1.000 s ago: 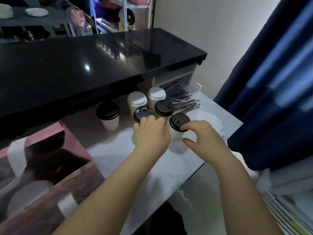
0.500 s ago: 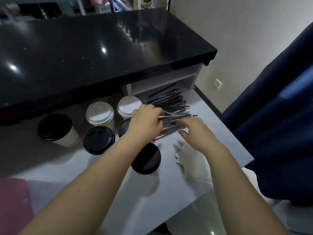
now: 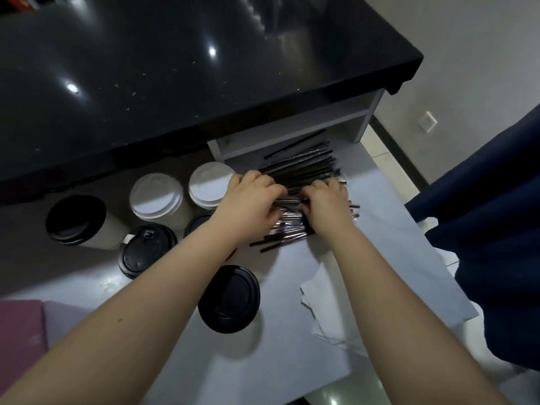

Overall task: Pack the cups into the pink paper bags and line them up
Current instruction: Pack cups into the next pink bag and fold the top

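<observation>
Both hands are down in the pile of wrapped straws (image 3: 304,168). The left hand (image 3: 251,200) has its fingers curled over the near end of the pile, and the right hand (image 3: 327,203) is curled into it just beside, knuckles up. One pale straw runs between the two sets of fingertips, so each hand appears to be pinching straws, though the fingertips are hidden under the knuckles and how many they hold cannot be told. The step in hand seems to be picking out straws to go with the cups. It goes best if the left fingers pin the pile while the right thumb and forefinger draw out single straws along their length, since lifting sideways would drag the slippery wrappers into a fan. The cups wait on the left hand's side. Two white-lidded cups (image 3: 156,197) stand just beyond its wrist, and a black-lidded cup (image 3: 147,251) is under the forearm line. Another black-lidded cup (image 3: 229,299) stands between the forearms, nearer the body than the fingers, and a careless elbow could tip it. The pink paper bag (image 3: 20,325) lies well behind the left fingers, at the near left edge, and no cup shows in it.
</observation>
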Action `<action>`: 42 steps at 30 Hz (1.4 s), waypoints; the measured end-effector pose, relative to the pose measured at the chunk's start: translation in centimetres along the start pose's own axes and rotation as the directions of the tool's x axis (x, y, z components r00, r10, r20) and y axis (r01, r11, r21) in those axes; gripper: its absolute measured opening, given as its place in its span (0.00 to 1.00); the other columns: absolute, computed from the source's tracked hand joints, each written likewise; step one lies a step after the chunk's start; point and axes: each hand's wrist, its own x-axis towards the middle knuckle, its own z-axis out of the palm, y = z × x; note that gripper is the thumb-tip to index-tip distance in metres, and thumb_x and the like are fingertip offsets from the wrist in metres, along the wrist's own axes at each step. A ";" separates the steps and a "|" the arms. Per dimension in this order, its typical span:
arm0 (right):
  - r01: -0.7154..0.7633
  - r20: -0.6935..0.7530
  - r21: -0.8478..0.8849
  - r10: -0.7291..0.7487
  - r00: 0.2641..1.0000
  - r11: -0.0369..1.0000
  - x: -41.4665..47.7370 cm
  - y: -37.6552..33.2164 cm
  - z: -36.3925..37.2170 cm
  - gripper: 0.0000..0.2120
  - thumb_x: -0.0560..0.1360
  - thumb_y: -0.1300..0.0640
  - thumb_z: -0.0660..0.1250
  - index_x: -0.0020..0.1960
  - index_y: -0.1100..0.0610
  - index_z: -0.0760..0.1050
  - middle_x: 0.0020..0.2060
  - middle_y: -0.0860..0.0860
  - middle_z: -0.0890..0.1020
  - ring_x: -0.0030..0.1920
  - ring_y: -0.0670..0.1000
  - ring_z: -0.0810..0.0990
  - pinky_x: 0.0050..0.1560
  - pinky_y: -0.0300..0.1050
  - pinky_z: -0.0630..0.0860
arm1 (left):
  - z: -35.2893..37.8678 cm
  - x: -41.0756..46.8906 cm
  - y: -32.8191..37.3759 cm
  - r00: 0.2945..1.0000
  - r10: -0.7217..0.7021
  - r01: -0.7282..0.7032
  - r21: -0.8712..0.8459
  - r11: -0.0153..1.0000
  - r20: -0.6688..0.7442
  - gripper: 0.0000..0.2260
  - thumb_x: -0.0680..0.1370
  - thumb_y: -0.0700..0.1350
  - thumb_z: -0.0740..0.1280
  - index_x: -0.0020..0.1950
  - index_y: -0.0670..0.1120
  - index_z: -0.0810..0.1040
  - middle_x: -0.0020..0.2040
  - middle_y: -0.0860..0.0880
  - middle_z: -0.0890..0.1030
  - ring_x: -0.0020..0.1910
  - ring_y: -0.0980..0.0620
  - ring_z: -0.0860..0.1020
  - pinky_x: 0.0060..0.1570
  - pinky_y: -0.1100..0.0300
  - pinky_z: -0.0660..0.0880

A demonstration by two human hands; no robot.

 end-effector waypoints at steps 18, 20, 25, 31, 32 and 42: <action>0.045 -0.015 0.139 -0.044 0.999 0.989 -0.4 -0.6 -3.4 0.11 0.78 0.65 0.60 0.58 0.57 0.69 0.54 0.56 0.78 0.50 0.60 0.77 0.42 0.49 0.67 | -4.0 -2.6 -2.0 0.967 -0.141 0.126 -0.081 0.989 -0.212 0.18 0.76 0.49 0.67 0.67 0.53 0.75 0.63 0.52 0.75 0.64 0.46 0.68 0.61 0.49 0.62; 0.071 -0.030 0.144 -0.068 0.997 0.987 -0.9 -1.2 -4.8 0.06 0.81 0.58 0.60 0.56 0.57 0.69 0.52 0.56 0.78 0.47 0.60 0.76 0.40 0.49 0.66 | -4.6 -3.0 -2.5 0.959 -0.167 0.153 -0.079 0.985 -0.230 0.19 0.77 0.49 0.66 0.67 0.52 0.74 0.64 0.51 0.75 0.65 0.46 0.67 0.62 0.48 0.62; 0.162 -0.126 0.108 -0.149 0.981 0.981 -2.5 -4.4 -8.6 0.12 0.81 0.47 0.58 0.46 0.54 0.64 0.40 0.51 0.72 0.41 0.60 0.74 0.35 0.48 0.62 | -7.2 -5.2 -3.6 0.927 -0.220 0.185 -0.139 0.973 -0.304 0.18 0.76 0.48 0.67 0.67 0.52 0.75 0.63 0.51 0.76 0.65 0.47 0.68 0.61 0.49 0.63; 0.329 -0.151 0.098 -0.312 0.938 0.939 -4.1 -12.1 -12.6 0.06 0.82 0.51 0.57 0.49 0.53 0.67 0.43 0.51 0.75 0.43 0.58 0.73 0.36 0.50 0.63 | -12.0 -11.8 -7.5 0.862 -0.325 0.299 -0.128 0.946 -0.388 0.18 0.76 0.49 0.67 0.65 0.53 0.76 0.64 0.51 0.74 0.66 0.46 0.68 0.62 0.48 0.63; 0.352 -0.150 0.119 -0.333 0.931 0.928 -4.5 -13.9 -13.1 0.06 0.82 0.50 0.57 0.48 0.52 0.66 0.41 0.49 0.74 0.42 0.56 0.72 0.36 0.49 0.62 | -12.9 -13.3 -8.4 0.850 -0.348 0.325 -0.126 0.937 -0.396 0.18 0.75 0.49 0.67 0.66 0.53 0.76 0.63 0.50 0.74 0.65 0.46 0.68 0.62 0.48 0.63; 0.617 -0.197 0.469 -0.605 0.771 0.633 -10.8 -36.7 -15.1 0.07 0.81 0.49 0.59 0.46 0.50 0.70 0.36 0.48 0.76 0.39 0.51 0.76 0.43 0.57 0.76 | -18.6 -34.8 -18.5 0.686 -0.570 0.540 -0.207 0.816 -0.452 0.18 0.75 0.49 0.70 0.64 0.54 0.76 0.61 0.52 0.77 0.61 0.47 0.72 0.61 0.46 0.70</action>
